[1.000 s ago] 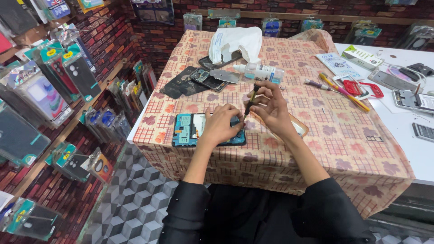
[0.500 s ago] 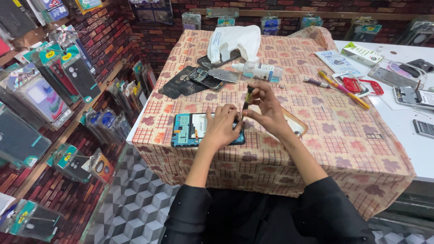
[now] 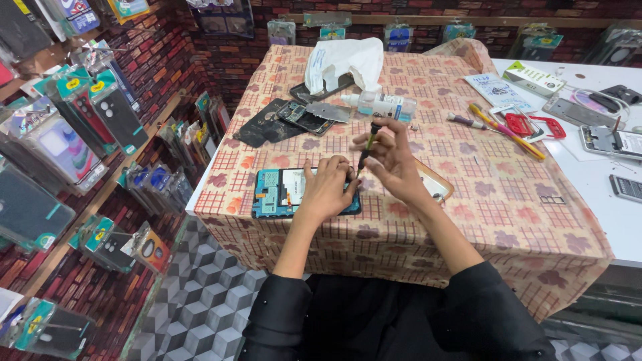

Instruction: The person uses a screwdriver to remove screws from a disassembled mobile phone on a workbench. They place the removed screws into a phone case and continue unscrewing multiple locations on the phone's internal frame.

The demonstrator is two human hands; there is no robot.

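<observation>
Matt patterned cloth (image 3: 508, 200) beneath a glossy plastic-and-metal opened phone (image 3: 281, 192).

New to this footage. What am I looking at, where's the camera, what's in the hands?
No machine here: a person works with two bare hands, filmed by a camera worn on their head, looking down. The left hand presses on an opened phone with its teal insides showing, lying on a patterned tablecloth. The right hand holds a small screwdriver, tip pointing down toward the phone. Farther back lie dark phone parts, a white plastic bag and a small white bottle. To the right are more screwdrivers and red tools. Packaged phone cases hang on the brick wall at left.
</observation>
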